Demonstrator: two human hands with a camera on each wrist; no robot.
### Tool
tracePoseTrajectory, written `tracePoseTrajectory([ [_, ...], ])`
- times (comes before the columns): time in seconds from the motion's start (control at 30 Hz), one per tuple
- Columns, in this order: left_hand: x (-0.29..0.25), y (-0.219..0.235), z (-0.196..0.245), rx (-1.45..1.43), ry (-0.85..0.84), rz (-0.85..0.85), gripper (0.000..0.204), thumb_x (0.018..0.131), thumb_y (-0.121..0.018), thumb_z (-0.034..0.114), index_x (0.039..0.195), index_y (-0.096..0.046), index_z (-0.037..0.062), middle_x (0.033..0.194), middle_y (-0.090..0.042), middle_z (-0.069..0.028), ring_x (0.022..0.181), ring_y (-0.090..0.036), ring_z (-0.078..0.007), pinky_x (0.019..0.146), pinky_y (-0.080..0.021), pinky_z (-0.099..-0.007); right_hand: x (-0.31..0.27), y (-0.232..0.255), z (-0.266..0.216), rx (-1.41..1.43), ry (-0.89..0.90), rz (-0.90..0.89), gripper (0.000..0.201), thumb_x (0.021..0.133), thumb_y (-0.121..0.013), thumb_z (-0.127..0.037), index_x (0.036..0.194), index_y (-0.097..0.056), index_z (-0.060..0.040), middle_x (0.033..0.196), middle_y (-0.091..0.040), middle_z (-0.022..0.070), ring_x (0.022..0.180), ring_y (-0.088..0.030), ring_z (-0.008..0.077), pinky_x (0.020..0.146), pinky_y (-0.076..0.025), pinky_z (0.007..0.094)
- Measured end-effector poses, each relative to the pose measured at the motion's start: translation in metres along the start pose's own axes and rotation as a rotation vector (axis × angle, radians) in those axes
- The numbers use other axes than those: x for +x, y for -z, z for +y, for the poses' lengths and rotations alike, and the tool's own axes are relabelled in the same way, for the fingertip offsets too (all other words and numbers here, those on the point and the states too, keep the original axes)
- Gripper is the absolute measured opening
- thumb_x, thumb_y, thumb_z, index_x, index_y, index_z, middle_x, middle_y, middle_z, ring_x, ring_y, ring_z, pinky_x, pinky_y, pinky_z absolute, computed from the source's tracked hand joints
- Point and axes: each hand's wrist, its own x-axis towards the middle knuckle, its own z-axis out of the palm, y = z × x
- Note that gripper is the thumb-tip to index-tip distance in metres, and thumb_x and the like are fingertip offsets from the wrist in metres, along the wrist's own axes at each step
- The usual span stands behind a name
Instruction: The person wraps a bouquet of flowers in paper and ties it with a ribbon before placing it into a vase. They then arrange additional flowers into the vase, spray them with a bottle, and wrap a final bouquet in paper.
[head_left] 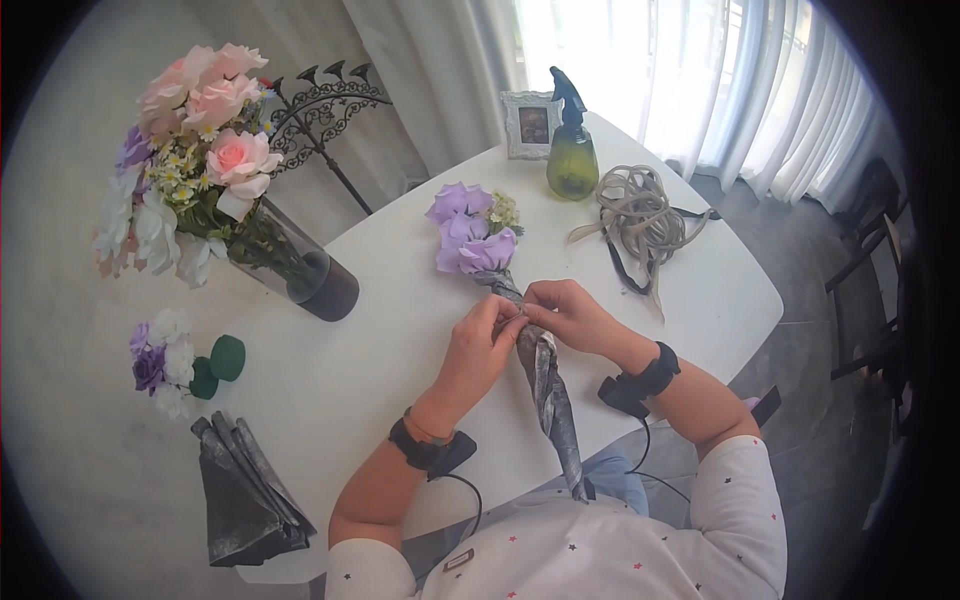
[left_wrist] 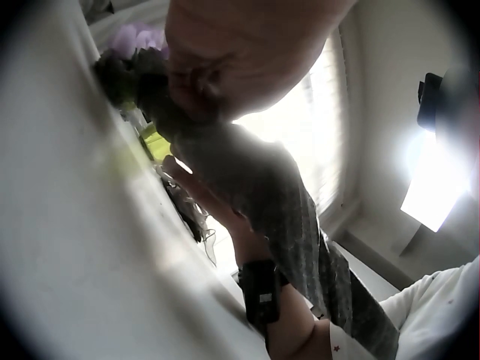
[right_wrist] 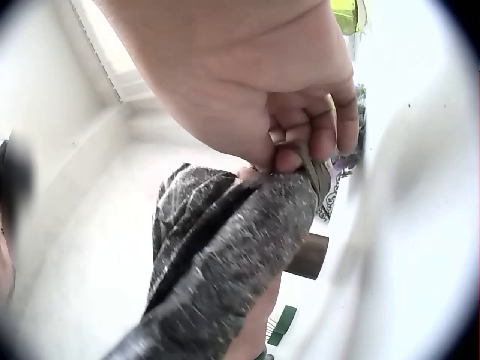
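A bouquet of light purple flowers (head_left: 470, 235) lies slanted over the table, its stems rolled in dark grey wrapping paper (head_left: 555, 400) that tapers toward the person's lap. Both hands meet at the neck of the wrap, just below the blooms. With thumb and fingertips, the right hand (head_left: 575, 315) pinches a narrow grey-beige ribbon (right_wrist: 319, 180) that runs round the paper. The left hand (head_left: 475, 345) pinches at the same spot, thumb against forefinger, close to the right fingertips. In the left wrist view the back of that hand hides its fingertips.
On the white table (head_left: 400, 330) are a tangled ribbon heap (head_left: 645, 215), a green spray bottle (head_left: 573, 165) and a picture frame (head_left: 528, 125). To the left stand a glass vase (head_left: 300, 265) of flowers, a small purple-and-white bunch (head_left: 165, 360) and folded dark paper (head_left: 250, 490).
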Motion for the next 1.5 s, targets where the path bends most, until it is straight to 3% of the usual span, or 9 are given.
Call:
tracePoseTrajectory([
  [0.33, -0.005, -0.004, -0.008, -0.071, 0.109, -0.029, 0.012, 0.084, -0.064, 0.004, 0.086, -0.054, -0.0005, 0.077, -0.061, -0.0119, 0.071, -0.061, -0.0230, 0.065, -0.048, -0.0340, 0.004, 0.003, -0.008, 0.533, -0.157, -0.080, 0.013, 0.089, -0.060, -0.009, 0.098, -0.060, -0.0007, 0.089, -0.061, 0.0008, 0.083, -0.055, 0.0070, 0.076, -0.043, 0.0216],
  [0.4, -0.006, -0.005, -0.011, -0.076, 0.085, -0.021, 0.010, 0.084, -0.065, 0.003, 0.088, -0.057, -0.0012, 0.076, -0.062, -0.0062, 0.068, -0.059, -0.0107, 0.063, -0.048, -0.0253, 0.005, 0.002, -0.001, 0.521, -0.146, -0.080, 0.012, 0.089, -0.061, -0.009, 0.097, -0.060, -0.0009, 0.089, -0.060, 0.0008, 0.083, -0.054, 0.0068, 0.076, -0.043, 0.0213],
  [0.73, -0.007, -0.005, -0.013, -0.022, 0.107, -0.030, 0.010, 0.084, -0.065, 0.005, 0.086, -0.057, -0.0014, 0.068, -0.060, -0.0059, 0.061, -0.056, -0.0106, 0.057, -0.046, -0.0251, 0.009, 0.010, 0.006, 0.444, -0.076, 0.145, 0.006, 0.088, -0.060, -0.007, 0.092, -0.058, -0.0026, 0.085, -0.060, 0.0023, 0.080, -0.054, 0.0098, 0.076, -0.044, 0.0260],
  [0.83, -0.009, 0.000, -0.011, 0.010, 0.135, -0.179, 0.013, 0.087, -0.063, 0.009, 0.085, -0.055, -0.0024, 0.065, -0.058, -0.0092, 0.058, -0.054, -0.0131, 0.055, -0.044, -0.0283, 0.016, 0.026, 0.022, 0.464, -0.093, 0.317, 0.007, 0.088, -0.060, -0.008, 0.091, -0.059, -0.0025, 0.084, -0.061, 0.0034, 0.078, -0.055, 0.0111, 0.074, -0.044, 0.0263],
  [0.93, -0.008, 0.002, -0.004, 0.025, 0.152, -0.425, 0.017, 0.088, -0.059, 0.011, 0.083, -0.051, -0.0025, 0.075, -0.059, -0.0177, 0.067, -0.058, -0.0310, 0.063, -0.045, -0.0380, 0.017, 0.022, 0.024, 0.476, -0.078, 0.343, 0.005, 0.087, -0.060, -0.006, 0.090, -0.061, -0.0016, 0.082, -0.062, 0.0029, 0.075, -0.055, 0.0095, 0.069, -0.044, 0.0252],
  [1.0, -0.012, -0.003, -0.007, 0.043, -0.005, -0.521, 0.018, 0.089, -0.058, 0.015, 0.085, -0.052, -0.0019, 0.076, -0.058, -0.0188, 0.067, -0.056, -0.0333, 0.064, -0.044, -0.0393, 0.016, 0.017, 0.026, 0.458, -0.099, 0.358, 0.005, 0.087, -0.060, -0.007, 0.090, -0.061, -0.0021, 0.083, -0.063, 0.0030, 0.075, -0.055, 0.0095, 0.068, -0.043, 0.0252],
  [1.13, -0.013, -0.003, -0.010, 0.069, 0.026, -0.571, 0.018, 0.089, -0.057, 0.016, 0.086, -0.052, -0.0013, 0.073, -0.056, -0.0189, 0.067, -0.057, -0.0318, 0.065, -0.043, -0.0404, 0.016, 0.018, 0.025, 0.425, -0.154, 0.294, 0.009, 0.088, -0.061, -0.011, 0.091, -0.059, -0.0024, 0.086, -0.061, 0.0038, 0.077, -0.055, 0.0109, 0.071, -0.044, 0.0264],
  [1.3, -0.016, -0.009, -0.024, -0.337, 0.456, -0.552, 0.021, 0.093, -0.049, 0.017, 0.082, -0.051, -0.0012, 0.066, -0.056, -0.0083, 0.058, -0.061, -0.0175, 0.051, -0.047, -0.0312, 0.019, 0.040, 0.025, 0.549, -0.310, -0.015, 0.014, 0.090, -0.058, -0.011, 0.098, -0.060, 0.0003, 0.088, -0.060, 0.0032, 0.078, -0.054, 0.0092, 0.071, -0.046, 0.0264],
  [1.5, -0.011, -0.006, -0.034, -0.546, 0.607, -0.470, 0.018, 0.094, -0.042, 0.017, 0.092, -0.049, 0.0002, 0.078, -0.059, -0.0084, 0.056, -0.061, -0.0161, 0.047, -0.048, -0.0270, 0.013, 0.038, 0.008, 0.286, -0.142, -0.237, 0.018, 0.091, -0.056, -0.008, 0.104, -0.063, 0.0017, 0.096, -0.062, 0.0052, 0.081, -0.056, 0.0114, 0.079, -0.048, 0.0284],
])
